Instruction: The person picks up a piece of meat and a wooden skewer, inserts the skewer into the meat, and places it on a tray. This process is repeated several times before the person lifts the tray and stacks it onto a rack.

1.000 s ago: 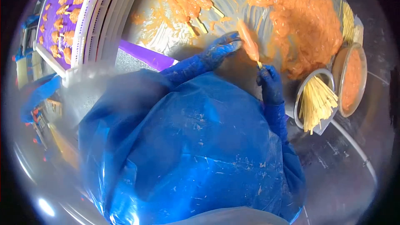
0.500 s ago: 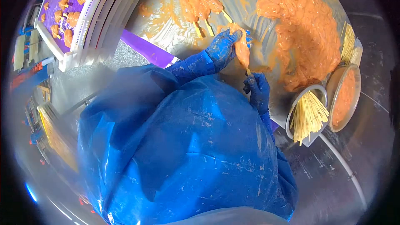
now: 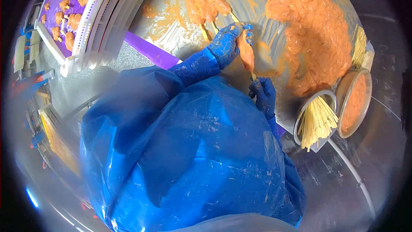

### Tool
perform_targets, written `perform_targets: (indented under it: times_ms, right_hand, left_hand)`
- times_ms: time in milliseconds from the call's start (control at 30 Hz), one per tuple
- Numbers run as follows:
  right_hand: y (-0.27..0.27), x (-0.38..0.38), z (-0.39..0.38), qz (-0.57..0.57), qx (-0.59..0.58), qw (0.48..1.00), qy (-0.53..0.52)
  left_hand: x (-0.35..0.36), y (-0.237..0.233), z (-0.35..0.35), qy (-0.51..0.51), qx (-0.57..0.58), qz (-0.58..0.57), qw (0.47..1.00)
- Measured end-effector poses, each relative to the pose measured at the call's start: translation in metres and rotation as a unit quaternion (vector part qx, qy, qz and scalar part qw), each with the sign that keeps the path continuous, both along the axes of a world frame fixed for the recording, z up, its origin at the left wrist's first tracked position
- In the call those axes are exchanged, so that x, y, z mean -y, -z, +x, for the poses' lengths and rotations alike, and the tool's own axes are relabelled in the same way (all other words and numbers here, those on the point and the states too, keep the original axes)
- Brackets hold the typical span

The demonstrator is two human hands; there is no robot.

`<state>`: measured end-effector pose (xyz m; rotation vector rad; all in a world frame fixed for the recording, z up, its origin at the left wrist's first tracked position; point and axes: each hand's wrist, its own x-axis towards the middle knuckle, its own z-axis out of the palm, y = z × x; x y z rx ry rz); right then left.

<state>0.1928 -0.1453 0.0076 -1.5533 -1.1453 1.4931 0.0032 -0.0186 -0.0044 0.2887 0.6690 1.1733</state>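
My left hand, in a smeared blue glove, is closed around the upper end of a strip of orange marinated meat. A flat wooden skewer sticks out of the strip's lower end. The fingers of my gloved right hand pinch that skewer. Beyond my left hand, several finished meat skewers lie side by side on the metal worktop, their sticks pointing toward me. To the right spreads a large heap of marinated meat pieces.
A metal container of wooden sticks stands at the right, beside a bowl of orange marinade. More sticks lie behind them. At the upper left, stacked white trays carry skewered pieces on a purple sheet.
The held meat strip has shifted slightly left, and its surface has turned. Both hands have moved only a little and keep their grip.
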Motion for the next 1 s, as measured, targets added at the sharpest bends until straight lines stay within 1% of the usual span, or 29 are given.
perform_targets:
  times_ms: [33,67,100,133,200,233,267,333,367,467,500,533,567,600,700,733,767,800,867,900,933,967,1000]
  right_hand:
    - [-0.005,-0.001,-0.004,-0.018,-0.021,0.999,0.026]
    - [-0.008,-0.002,-0.006,-0.036,-0.043,0.997,0.051]
    - [-0.009,-0.003,-0.006,-0.036,-0.042,0.997,0.050]
    - [-0.010,-0.005,-0.006,-0.033,-0.036,0.998,0.045]
    - [-0.017,-0.010,-0.007,-0.029,-0.028,0.998,0.037]
    - [-0.021,-0.014,-0.007,-0.036,-0.024,0.998,0.040]
    - [-0.025,-0.017,-0.008,-0.044,-0.020,0.998,0.042]
    - [-0.022,-0.025,-0.005,-0.025,-0.018,0.999,0.029]
    - [-0.026,-0.035,-0.007,-0.005,-0.017,1.000,0.019]
    - [-0.042,-0.074,-0.018,0.006,-0.040,0.999,0.032]
    - [-0.043,-0.093,-0.021,0.017,-0.038,0.999,0.028]
    - [-0.041,-0.118,-0.024,0.031,-0.032,0.999,0.011]
    - [-0.040,-0.144,-0.029,0.044,-0.025,0.999,-0.004]
    - [-0.047,-0.172,-0.044,0.053,-0.041,0.998,0.008]
    - [-0.076,-0.263,-0.096,0.083,-0.100,0.991,0.023]
    - [-0.069,-0.293,-0.105,0.086,-0.218,0.972,0.013]
    - [-0.061,-0.319,-0.113,0.088,-0.333,0.939,0.002]
    - [-0.053,-0.342,-0.119,0.092,-0.334,0.938,0.000]
    - [-0.037,-0.371,-0.125,0.047,-0.368,0.928,-0.010]
    - [-0.031,-0.371,-0.124,0.041,-0.345,0.938,0.018]
    - [-0.033,-0.366,-0.123,0.040,-0.347,0.937,0.018]
    - [-0.034,-0.354,-0.120,0.025,-0.340,0.939,0.044]
    - [-0.034,-0.339,-0.115,0.008,-0.333,0.940,0.070]
  left_hand:
    - [-0.003,0.000,-0.002,-0.001,0.001,-0.001,1.000]
    - [-0.006,-0.001,-0.005,-0.002,0.030,-0.014,0.999]
    - [-0.010,-0.003,-0.009,-0.003,0.060,-0.027,0.998]
    - [-0.015,0.000,-0.015,-0.004,0.061,-0.026,0.998]
    - [-0.029,0.005,-0.033,-0.058,0.001,0.006,0.998]
    - [-0.031,0.006,-0.042,-0.078,0.032,-0.017,0.996]
    - [-0.032,0.008,-0.047,-0.081,0.033,-0.017,0.996]
    - [-0.037,0.010,-0.057,-0.100,0.064,-0.020,0.993]
    - [-0.034,0.001,-0.061,-0.071,0.081,-0.027,0.994]
    - [-0.036,-0.006,-0.069,-0.075,0.115,0.015,0.990]
    - [-0.036,-0.013,-0.072,-0.077,0.089,0.031,0.993]
    - [-0.038,-0.015,-0.076,-0.077,0.093,0.041,0.992]
    - [-0.040,-0.014,-0.081,-0.071,0.064,0.048,0.994]
    - [-0.041,-0.016,-0.084,-0.065,0.034,0.054,0.996]
    - [-0.039,-0.023,-0.093,-0.067,0.038,0.049,0.996]
    - [-0.038,-0.021,-0.097,-0.063,0.041,0.043,0.996]
    - [-0.037,-0.017,-0.100,-0.066,0.061,0.026,0.996]
    - [-0.036,-0.009,-0.100,-0.066,0.060,0.030,0.996]
    - [-0.030,0.005,-0.100,-0.098,-0.013,0.050,0.994]
    - [-0.020,-0.007,-0.104,-0.074,-0.153,0.112,0.979]
    - [-0.014,-0.020,-0.084,-0.139,-0.100,0.132,0.976]
    - [-0.013,-0.019,-0.089,-0.078,-0.290,0.237,0.924]
    - [-0.011,-0.018,-0.093,-0.012,-0.464,0.328,0.823]
